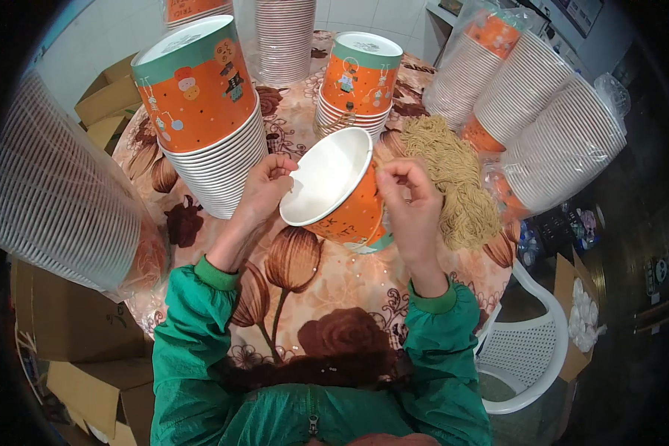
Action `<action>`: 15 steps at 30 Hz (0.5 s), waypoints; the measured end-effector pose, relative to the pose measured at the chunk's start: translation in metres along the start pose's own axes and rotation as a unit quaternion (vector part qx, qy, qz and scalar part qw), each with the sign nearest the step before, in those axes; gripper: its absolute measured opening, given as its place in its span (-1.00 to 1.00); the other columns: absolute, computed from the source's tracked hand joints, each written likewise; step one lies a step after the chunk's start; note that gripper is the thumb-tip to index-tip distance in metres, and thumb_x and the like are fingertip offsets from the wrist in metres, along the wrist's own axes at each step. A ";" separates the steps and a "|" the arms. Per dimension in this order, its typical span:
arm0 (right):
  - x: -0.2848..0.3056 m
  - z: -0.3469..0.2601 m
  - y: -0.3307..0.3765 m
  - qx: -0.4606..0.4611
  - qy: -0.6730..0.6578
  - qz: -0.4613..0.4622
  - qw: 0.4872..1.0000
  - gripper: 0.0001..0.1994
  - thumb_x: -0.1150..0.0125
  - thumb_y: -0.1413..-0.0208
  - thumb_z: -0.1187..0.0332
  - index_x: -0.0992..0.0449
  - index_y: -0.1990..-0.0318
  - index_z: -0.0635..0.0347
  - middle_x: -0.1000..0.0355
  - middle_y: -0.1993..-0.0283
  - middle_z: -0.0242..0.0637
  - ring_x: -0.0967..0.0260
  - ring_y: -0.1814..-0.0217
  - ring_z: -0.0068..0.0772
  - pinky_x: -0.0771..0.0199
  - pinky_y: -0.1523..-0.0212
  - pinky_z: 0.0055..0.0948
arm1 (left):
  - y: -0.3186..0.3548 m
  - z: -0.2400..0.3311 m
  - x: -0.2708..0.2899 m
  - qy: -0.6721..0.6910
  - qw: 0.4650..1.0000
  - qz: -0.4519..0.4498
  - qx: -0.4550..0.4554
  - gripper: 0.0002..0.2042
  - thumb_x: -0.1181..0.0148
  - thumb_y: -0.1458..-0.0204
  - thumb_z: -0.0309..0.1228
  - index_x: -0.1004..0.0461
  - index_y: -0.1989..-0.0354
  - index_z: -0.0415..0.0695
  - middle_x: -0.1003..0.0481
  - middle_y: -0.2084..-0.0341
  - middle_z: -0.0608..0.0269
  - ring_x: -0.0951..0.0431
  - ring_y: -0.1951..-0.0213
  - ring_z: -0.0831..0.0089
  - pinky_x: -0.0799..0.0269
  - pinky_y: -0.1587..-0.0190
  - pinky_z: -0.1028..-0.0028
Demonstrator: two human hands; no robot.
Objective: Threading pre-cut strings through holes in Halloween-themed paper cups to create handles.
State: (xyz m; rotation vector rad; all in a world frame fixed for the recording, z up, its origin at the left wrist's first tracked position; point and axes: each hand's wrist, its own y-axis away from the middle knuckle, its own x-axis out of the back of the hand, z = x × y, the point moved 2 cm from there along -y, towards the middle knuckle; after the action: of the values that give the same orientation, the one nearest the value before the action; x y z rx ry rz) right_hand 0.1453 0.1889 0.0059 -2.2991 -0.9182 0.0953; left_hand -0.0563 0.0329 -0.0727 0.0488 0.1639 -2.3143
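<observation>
Bowl [334, 189], orange outside and white inside, sits tilted between both hands over the middle of the surface [327, 286], its mouth turned toward the camera. Left fingers [281, 169] are pinched on its left rim. Right fingers [394, 172] are pressed together at its right rim, and whether they clamp the rim itself or some small thing at the rim I cannot tell. The left hand [259, 195] and right hand [412, 212] both come up from green sleeves [193, 327] at the lower edge.

Inside, the bowl is bare white: nothing lies in it yet, so I judge the filling of this one not begun. Just to the right of the right hand lies a heap of noodles [453, 182], dry and yellow, directly on the flowered cloth, seemingly untouched by either hand.

Farther out, two unwrapped stacks of the same bowls stand upside down: a tall one [208, 126] just left of the left hand and a shorter one [357, 89] behind the held bowl. More stacks in clear wrap [543, 126] lie on their sides to the right, one [59, 201] looms at the left, and another [284, 37] stands at the back. By this showing, many bowls are left to handle. Cardboard boxes [82, 349] sit below on the left; a white plastic chair [528, 349] stands at lower right.
</observation>
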 end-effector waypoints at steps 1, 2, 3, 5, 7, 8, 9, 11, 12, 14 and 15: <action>-0.002 0.004 0.003 0.000 -0.002 -0.002 1.000 -0.93 -0.32 -0.22 0.55 -0.54 0.20 0.30 -0.43 0.17 -0.31 -0.43 0.16 -0.50 -0.48 0.10 -0.52 | 0.000 -0.006 0.002 -0.001 1.000 0.003 0.000 -0.72 -0.07 -0.03 -0.71 -0.51 0.07 -0.27 -0.48 0.38 0.38 -0.44 0.40 0.62 -0.41 0.30 0.60; -0.006 0.004 0.006 0.028 0.028 -0.004 0.999 -0.92 -0.32 -0.21 0.55 -0.53 0.20 0.29 -0.42 0.16 -0.30 -0.43 0.14 -0.48 -0.48 0.09 -0.49 | 0.001 -0.011 0.005 -0.079 0.997 -0.004 -0.021 -0.72 -0.06 -0.03 -0.69 -0.52 0.06 -0.26 -0.45 0.41 0.40 -0.40 0.41 0.63 -0.39 0.30 0.60; -0.009 0.002 0.009 0.057 0.060 -0.006 0.997 -0.92 -0.33 -0.21 0.55 -0.53 0.20 0.28 -0.41 0.15 -0.30 -0.43 0.13 -0.47 -0.49 0.08 -0.46 | 0.003 -0.011 0.005 -0.155 0.987 -0.011 -0.041 -0.71 -0.06 -0.04 -0.67 -0.52 0.05 -0.25 -0.41 0.44 0.43 -0.37 0.42 0.63 -0.38 0.31 0.59; -0.015 -0.006 0.013 0.010 0.017 -0.022 1.000 -0.90 -0.34 -0.20 0.55 -0.52 0.20 0.27 -0.40 0.16 -0.27 -0.43 0.11 -0.40 -0.49 0.08 -0.39 | 0.008 -0.012 0.007 -0.219 0.975 0.004 -0.032 -0.70 -0.09 -0.06 -0.64 -0.52 0.01 -0.23 -0.49 0.36 0.25 -0.50 0.36 0.41 -0.48 0.25 0.40; -0.014 -0.001 0.015 0.102 0.078 -0.030 0.991 -0.89 -0.36 -0.17 0.55 -0.52 0.22 0.26 -0.41 0.16 -0.23 -0.43 0.11 -0.29 -0.48 0.10 -0.32 | 0.025 0.020 -0.018 -0.434 0.886 0.029 -0.161 -0.72 -0.14 -0.08 -0.60 -0.52 0.01 -0.24 -0.53 0.18 0.00 -0.59 0.22 0.06 -0.52 0.15 0.16; -0.017 -0.005 0.017 0.108 0.092 -0.031 0.989 -0.87 -0.37 -0.14 0.56 -0.52 0.23 0.22 -0.41 0.17 -0.22 -0.42 0.12 -0.21 -0.43 0.09 -0.25 | 0.037 0.036 -0.024 -0.443 0.868 0.038 -0.223 -0.74 -0.17 -0.11 -0.57 -0.52 0.00 -0.23 -0.51 0.02 -0.12 -0.57 0.07 -0.14 -0.50 0.06 0.02; -0.022 -0.006 0.018 0.107 0.086 -0.035 0.990 -0.87 -0.37 -0.14 0.56 -0.52 0.23 0.22 -0.41 0.17 -0.22 -0.42 0.12 -0.21 -0.43 0.09 -0.25 | 0.048 0.055 -0.029 -0.448 0.851 0.054 -0.269 -0.74 -0.16 -0.13 -0.57 -0.51 0.00 -0.24 -0.51 0.03 -0.11 -0.57 0.08 -0.14 -0.51 0.08 0.04; -0.024 -0.013 0.020 0.150 0.117 -0.029 0.981 -0.85 -0.36 -0.11 0.58 -0.51 0.22 0.18 -0.42 0.20 -0.25 -0.40 0.14 -0.18 -0.36 0.09 -0.23 | 0.063 0.095 -0.043 -0.394 0.863 0.066 -0.311 -0.83 -0.15 -0.23 -0.51 -0.53 0.07 -0.28 -0.55 0.23 -0.04 -0.62 0.24 0.00 -0.52 0.19 0.14; -0.025 -0.015 0.021 0.150 0.114 -0.032 0.981 -0.85 -0.36 -0.11 0.58 -0.51 0.22 0.18 -0.42 0.20 -0.25 -0.40 0.14 -0.18 -0.36 0.09 -0.23 | 0.067 0.106 -0.043 -0.395 0.862 0.070 -0.309 -0.83 -0.15 -0.23 -0.51 -0.53 0.07 -0.28 -0.55 0.23 -0.04 -0.62 0.24 0.00 -0.52 0.19 0.14; -0.027 -0.020 0.024 0.159 0.122 -0.030 0.979 -0.83 -0.36 -0.09 0.59 -0.51 0.22 0.17 -0.43 0.23 -0.28 -0.39 0.17 -0.17 -0.32 0.09 -0.23 | 0.070 0.109 -0.043 -0.211 0.973 -0.062 -0.066 -0.82 -0.13 -0.38 -0.39 -0.54 0.07 -0.27 -0.58 0.27 0.31 -0.52 0.27 0.50 -0.41 0.23 0.45; -0.028 -0.022 0.025 0.161 0.118 -0.033 0.979 -0.83 -0.36 -0.09 0.59 -0.51 0.22 0.17 -0.43 0.23 -0.28 -0.39 0.17 -0.17 -0.32 0.09 -0.23 | 0.068 0.099 -0.043 -0.123 0.988 -0.088 -0.020 -0.78 -0.17 -0.38 -0.33 -0.59 0.13 -0.26 -0.53 0.37 0.50 -0.41 0.29 0.74 -0.32 0.28 0.59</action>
State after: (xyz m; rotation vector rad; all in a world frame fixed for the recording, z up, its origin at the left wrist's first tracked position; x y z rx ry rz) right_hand 0.1454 0.1447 0.0035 -1.9302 -0.7920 -0.0539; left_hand 0.0239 0.0053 0.0226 -0.2809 0.0921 -2.4672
